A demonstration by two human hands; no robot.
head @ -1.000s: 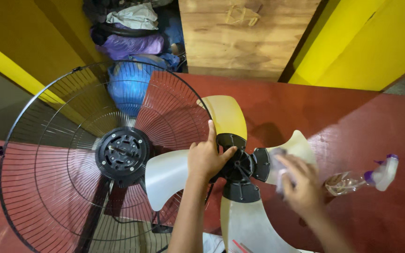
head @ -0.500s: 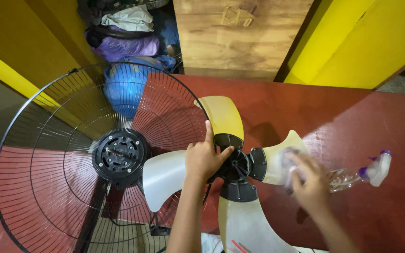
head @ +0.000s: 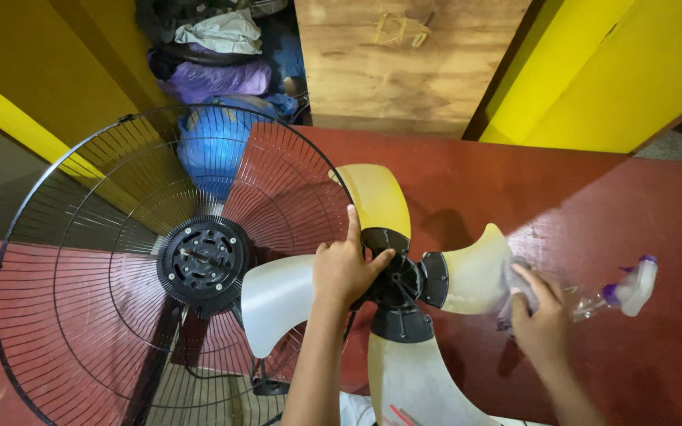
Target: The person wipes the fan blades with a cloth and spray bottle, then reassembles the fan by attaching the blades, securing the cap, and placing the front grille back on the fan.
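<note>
A fan blade set (head: 404, 280) with a black hub and several translucent, yellowed blades lies on the dark red surface (head: 578, 197). My left hand (head: 345, 264) rests on the hub's left side, fingers spread, steadying it. My right hand (head: 538, 315) presses a small pale cloth (head: 515, 288) against the outer tip of the right blade (head: 475, 272). To the left stands the black wire fan guard (head: 120, 260) with the round motor face (head: 203, 259) at its middle.
A clear spray bottle with a purple and white nozzle (head: 621, 288) lies on the red surface right of my right hand. Behind are a plywood panel (head: 404, 63), yellow walls (head: 609, 71) and bundled bags and cloth (head: 215, 71).
My right hand with the cloth has slid outward along the right blade, from near the hub to the tip. My left hand has stayed on the hub.
</note>
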